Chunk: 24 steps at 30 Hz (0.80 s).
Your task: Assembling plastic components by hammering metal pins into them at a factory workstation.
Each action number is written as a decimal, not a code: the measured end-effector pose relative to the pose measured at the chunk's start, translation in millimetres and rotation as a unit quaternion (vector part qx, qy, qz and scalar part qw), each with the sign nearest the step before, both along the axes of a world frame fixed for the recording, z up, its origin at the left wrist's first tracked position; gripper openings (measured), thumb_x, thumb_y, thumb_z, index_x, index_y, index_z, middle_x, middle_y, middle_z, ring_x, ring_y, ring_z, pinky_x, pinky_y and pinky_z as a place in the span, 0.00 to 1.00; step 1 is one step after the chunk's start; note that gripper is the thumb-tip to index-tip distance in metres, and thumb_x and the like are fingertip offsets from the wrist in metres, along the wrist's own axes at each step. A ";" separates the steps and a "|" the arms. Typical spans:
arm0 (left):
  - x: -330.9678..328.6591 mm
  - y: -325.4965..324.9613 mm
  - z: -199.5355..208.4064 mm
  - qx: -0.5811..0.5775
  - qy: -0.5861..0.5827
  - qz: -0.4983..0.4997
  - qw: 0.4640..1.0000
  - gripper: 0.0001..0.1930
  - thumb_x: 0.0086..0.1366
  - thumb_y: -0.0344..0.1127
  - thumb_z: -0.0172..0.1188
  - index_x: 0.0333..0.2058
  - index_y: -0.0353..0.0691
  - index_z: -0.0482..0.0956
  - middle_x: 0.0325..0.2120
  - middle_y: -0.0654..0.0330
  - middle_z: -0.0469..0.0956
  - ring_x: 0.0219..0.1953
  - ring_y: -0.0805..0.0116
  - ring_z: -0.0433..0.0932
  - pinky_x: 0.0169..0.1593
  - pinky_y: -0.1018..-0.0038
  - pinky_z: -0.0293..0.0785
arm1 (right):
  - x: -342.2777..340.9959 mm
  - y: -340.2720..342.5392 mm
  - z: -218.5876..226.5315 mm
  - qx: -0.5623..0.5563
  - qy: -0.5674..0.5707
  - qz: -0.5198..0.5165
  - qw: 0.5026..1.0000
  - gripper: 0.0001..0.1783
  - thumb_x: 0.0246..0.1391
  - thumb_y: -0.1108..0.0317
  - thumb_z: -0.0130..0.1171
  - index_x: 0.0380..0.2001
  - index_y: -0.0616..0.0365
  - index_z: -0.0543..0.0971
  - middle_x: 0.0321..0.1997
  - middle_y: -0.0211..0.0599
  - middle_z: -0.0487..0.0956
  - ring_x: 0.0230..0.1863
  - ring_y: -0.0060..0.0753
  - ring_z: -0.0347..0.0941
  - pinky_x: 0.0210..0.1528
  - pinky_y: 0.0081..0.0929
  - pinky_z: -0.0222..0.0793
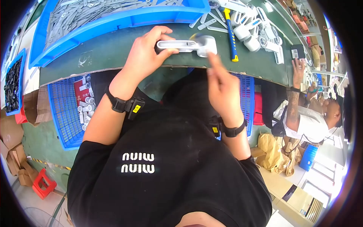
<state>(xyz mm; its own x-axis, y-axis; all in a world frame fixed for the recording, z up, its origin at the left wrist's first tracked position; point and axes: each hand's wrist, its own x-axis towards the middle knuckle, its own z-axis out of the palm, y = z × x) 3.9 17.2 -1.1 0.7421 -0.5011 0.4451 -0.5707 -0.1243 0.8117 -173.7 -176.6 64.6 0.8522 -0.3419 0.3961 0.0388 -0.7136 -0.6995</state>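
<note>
My left hand (147,51) is closed on the long slotted end of a white plastic arm (181,46), thumb on the near side and fingers on the far side. The arm lies crosswise above the green table's near edge, its round cup-shaped end (207,47) toward the right. Something smeared by motion shows on top of that round end; I cannot make out what. My right hand (224,83) is just below it, a fingertip at or close to the cup. Motion blurs its fingers, so their grip is unclear.
A blue tray (124,19) of flat grey strips stands at the far left. A blue-and-yellow-handled tool (231,36) lies right of my hands, beside piled white parts (251,32). Blue crates (62,113) sit below the table. Another person (310,117) works at the right.
</note>
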 end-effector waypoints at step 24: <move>-28.2 85.7 -1.4 0.016 -0.019 0.024 0.999 0.06 0.63 0.19 0.68 0.38 0.31 0.84 0.32 0.57 0.85 0.32 0.71 0.82 0.36 0.72 0.77 | 32.6 -185.2 -19.4 -0.096 0.022 -0.250 0.963 0.28 0.55 0.56 0.76 0.54 0.64 0.83 0.39 0.53 0.83 0.42 0.60 0.82 0.47 0.50 0.78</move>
<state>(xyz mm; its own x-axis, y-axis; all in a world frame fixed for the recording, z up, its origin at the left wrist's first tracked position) -24.3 102.8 -2.6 0.7486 -0.4791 0.4583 -0.5941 -0.1780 0.7844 -141.1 -361.8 45.2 0.6173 -0.6385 0.4597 -0.3700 -0.7512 -0.5466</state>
